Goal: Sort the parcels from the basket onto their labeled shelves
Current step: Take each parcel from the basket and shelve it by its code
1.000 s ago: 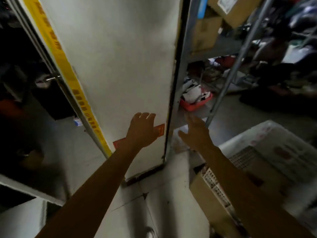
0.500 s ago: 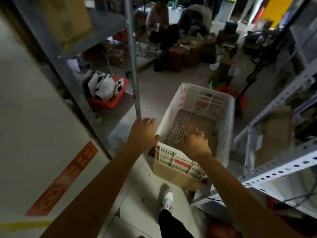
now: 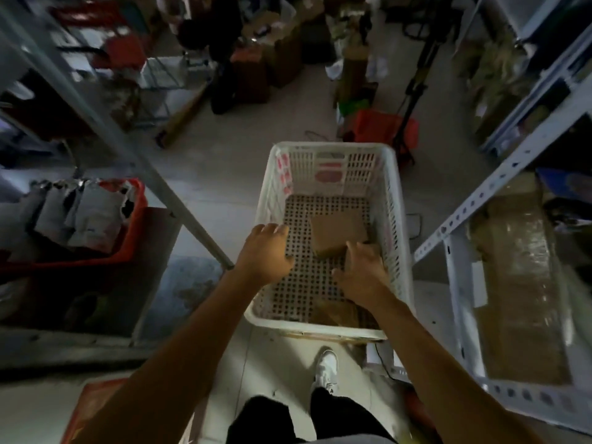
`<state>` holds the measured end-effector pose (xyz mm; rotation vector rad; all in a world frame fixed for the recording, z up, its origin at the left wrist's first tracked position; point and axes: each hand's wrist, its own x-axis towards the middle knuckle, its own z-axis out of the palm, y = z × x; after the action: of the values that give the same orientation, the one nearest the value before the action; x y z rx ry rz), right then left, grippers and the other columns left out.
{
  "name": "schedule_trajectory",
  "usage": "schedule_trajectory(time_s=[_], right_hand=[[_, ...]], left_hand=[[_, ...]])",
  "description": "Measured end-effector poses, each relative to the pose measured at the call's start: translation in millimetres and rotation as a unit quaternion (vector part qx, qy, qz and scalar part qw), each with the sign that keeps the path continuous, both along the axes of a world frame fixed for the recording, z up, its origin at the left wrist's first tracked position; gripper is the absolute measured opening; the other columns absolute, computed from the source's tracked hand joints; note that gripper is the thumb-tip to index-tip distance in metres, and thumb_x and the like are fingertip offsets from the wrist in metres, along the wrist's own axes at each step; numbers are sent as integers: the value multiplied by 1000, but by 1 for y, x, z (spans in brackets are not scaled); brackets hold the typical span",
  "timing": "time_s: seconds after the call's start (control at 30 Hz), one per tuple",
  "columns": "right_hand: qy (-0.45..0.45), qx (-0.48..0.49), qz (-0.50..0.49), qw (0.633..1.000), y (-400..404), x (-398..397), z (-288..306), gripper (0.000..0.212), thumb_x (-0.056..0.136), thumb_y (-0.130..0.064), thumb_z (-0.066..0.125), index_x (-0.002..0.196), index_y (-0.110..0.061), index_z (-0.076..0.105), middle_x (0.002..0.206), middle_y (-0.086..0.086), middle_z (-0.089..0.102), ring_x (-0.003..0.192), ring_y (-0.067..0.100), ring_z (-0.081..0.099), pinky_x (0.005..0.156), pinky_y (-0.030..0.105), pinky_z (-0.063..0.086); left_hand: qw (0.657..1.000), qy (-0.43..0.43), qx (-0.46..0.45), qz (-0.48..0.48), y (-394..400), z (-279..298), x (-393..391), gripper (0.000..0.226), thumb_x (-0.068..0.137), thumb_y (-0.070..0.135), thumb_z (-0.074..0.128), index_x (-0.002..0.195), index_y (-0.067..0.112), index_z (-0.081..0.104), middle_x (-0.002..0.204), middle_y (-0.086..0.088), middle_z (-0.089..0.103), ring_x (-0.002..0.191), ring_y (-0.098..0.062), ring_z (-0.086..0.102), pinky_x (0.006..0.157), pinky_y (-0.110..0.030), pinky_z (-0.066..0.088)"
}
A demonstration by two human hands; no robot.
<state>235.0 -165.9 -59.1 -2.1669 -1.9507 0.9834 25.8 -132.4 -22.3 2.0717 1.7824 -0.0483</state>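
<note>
While both hands reach down into the white basket (image 3: 333, 149), nothing is held yet. The left hand (image 3: 266, 254) hovers over the perforated bottom with its fingers relaxed and slightly bent, gripping nothing. The right hand (image 3: 362, 277) is lower, just beside the near edge of the brown parcel (image 3: 338, 233); its fingers (image 3: 352, 248) are spread and loose, and I cannot tell if they already touch the cardboard.

This parcel lies flat in the middle of the basket, a small closed carton. Another brown parcel (image 3: 336, 314) lies at the near wall, partly hidden under the right forearm.

I judge that the carton is stiff and rather light, since it is small and keeps sharp corners. Cardboard is not slippery, so a simple grip should be enough. A good place to hold is across two opposite side faces, thumb on the near side and fingers on the far side, then lift straight up over the rim. Grey metal shelves (image 3: 499, 184) stand on the right side.
</note>
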Motion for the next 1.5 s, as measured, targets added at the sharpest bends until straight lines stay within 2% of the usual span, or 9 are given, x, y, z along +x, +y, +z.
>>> schedule_trajectory(time_s=[0.2,0.47,0.87,1.03,1.17,1.23,1.33,1.4,1.5], right_hand=[[14,-49,-44,998,51,-7,-26,76,94,-46,54,154,-15,20,160,12,24,145,33,26,117,47,30],[41,-103,-163,980,105,-40,-77,78,98,-44,50,159,-16,9,162,13,27,143,38,33,113,48,35],[113,-154,-363,912,170,-65,-231,83,96,-41,58,159,-9,14,164,12,21,150,27,23,121,38,23],[216,-142,-463,848,198,-53,-299,90,93,-48,63,159,-16,10,159,3,31,141,24,38,109,37,37],[188,-136,-458,858,189,-49,-331,72,100,-18,55,158,-14,11,145,12,49,118,32,55,91,41,50],[186,-145,-436,869,179,-46,-338,72,102,-14,48,160,-15,4,153,9,41,121,28,53,81,24,47],[194,-156,-399,883,168,-37,-341,73,100,-7,42,160,-19,3,153,8,39,93,13,56,62,8,40],[221,-133,-406,877,168,-34,-335,71,100,-12,45,160,-25,9,156,1,36,114,16,56,87,17,49],[295,-96,-451,837,169,-34,-324,65,102,-41,47,158,-32,16,161,-8,30,144,16,35,118,44,33]], left_hand=[[997,-24,-25,-74,66,-27,1,50,86,29,66,131,10,55,131,-13,58,124,-34,50,102,-37,38],[970,3,-116,-216,182,-92,1,73,86,34,65,148,10,35,139,-13,45,129,-34,42,103,-43,42],[912,101,-222,-329,322,-285,56,95,86,51,63,156,17,9,162,-13,11,147,-38,20,116,-49,30],[908,92,-230,-338,317,-358,88,107,83,53,68,156,25,-5,162,-12,-11,148,-40,4,120,-51,17],[928,110,-161,-317,275,-383,99,143,60,77,71,151,22,-24,156,-21,-29,146,-46,-14,117,-62,0],[937,121,-141,-296,265,-390,100,146,60,74,73,148,19,-30,154,-22,-35,145,-49,-18,114,-66,-4],[937,124,-98,-312,266,-388,99,140,64,69,73,151,18,-24,157,-24,-24,145,-50,-4,114,-69,9],[933,130,-114,-315,277,-382,96,144,57,72,75,152,21,-20,159,-22,-14,145,-49,2,113,-67,15],[937,49,-244,-246,304,-366,85,142,55,65,81,154,29,-14,162,-12,0,145,-41,14,113,-58,28]])
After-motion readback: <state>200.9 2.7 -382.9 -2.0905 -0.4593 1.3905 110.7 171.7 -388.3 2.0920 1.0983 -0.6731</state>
